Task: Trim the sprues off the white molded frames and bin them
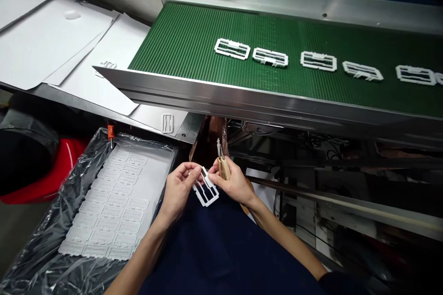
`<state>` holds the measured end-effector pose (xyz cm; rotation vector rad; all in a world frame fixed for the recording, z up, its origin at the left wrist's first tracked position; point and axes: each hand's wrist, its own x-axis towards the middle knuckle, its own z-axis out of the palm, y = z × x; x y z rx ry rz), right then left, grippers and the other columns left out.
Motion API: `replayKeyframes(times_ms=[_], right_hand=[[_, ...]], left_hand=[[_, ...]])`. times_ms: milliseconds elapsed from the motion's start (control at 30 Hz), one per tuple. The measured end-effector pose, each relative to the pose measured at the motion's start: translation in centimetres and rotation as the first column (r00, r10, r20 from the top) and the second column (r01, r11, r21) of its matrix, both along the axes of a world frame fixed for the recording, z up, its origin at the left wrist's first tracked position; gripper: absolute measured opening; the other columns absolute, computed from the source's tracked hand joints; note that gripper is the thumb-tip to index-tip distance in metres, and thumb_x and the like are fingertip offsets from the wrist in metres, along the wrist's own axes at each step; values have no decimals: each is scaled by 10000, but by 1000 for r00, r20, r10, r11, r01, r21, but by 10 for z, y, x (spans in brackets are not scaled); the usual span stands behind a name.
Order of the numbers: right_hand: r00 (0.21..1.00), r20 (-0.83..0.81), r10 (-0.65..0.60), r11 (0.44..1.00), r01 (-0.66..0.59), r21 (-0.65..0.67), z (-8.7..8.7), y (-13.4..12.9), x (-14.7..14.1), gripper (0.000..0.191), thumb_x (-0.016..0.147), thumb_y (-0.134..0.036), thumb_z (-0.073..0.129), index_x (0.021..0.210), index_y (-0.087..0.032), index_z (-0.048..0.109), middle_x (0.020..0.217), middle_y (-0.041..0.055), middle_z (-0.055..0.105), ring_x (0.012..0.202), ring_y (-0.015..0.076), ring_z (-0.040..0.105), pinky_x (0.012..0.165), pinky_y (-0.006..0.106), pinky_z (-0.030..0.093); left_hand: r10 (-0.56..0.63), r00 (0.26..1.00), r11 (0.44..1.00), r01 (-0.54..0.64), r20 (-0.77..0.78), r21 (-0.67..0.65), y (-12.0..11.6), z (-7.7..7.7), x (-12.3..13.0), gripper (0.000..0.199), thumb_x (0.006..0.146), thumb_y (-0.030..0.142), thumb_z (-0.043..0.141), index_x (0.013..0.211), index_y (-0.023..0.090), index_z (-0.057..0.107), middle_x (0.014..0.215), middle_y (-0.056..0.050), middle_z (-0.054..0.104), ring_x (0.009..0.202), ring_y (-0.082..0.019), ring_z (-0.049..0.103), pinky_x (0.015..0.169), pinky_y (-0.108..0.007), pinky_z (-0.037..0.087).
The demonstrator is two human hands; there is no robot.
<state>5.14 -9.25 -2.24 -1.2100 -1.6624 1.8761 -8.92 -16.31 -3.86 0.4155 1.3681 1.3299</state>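
Just in front of my body, a white plastic frame (209, 202) with long slots is tilted between my two hands. My left hand (178, 189) is closed on its upper left edge, pinching it between thumb and fingers. My right hand (237, 184) is closed round a pair of nippers (224, 169) with tan handles, their metal jaws pointing up and away from me. The right thumb also touches the frame's upper right edge. Part of the nippers' handles is hidden inside the right palm.
Several similar frames (232, 49) lie on a green conveyor belt (180, 32) behind a metal side rail (224, 97). At left, a plastic-lined box (157, 156) holds rows of frames. One frame (168, 123) rests on the table edge near white sheets (83, 46).
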Motion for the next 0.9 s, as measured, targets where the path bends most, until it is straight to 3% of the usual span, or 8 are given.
replayKeyframes(times_ms=[333,633,900], right_hand=[[990,-127,-60,966,25,-257,-13,9,6,360,661,-340,701,873,-179,458,668,-40,531,514,71,482,491,207,406],[981,-170,-96,956,44,-292,-18,12,9,404,642,-349,734,884,-169,465,689,-26,549,548,76,501,509,206,421],[980,-177,-85,955,29,-295,-16,16,10,421,615,-320,753,886,-166,469,667,-36,557,534,69,495,513,202,408]], left_hand=[[-78,950,982,126,301,-142,4,-1,-21,165,743,217,689,869,120,646,768,-57,670,715,-163,642,662,-245,538],[-25,959,978,81,281,-192,12,0,-20,157,749,194,682,866,98,639,757,-75,688,673,-161,657,663,-230,551],[-65,947,966,139,315,-217,17,1,-23,137,768,162,650,886,94,635,796,-93,687,738,-191,666,671,-256,562]])
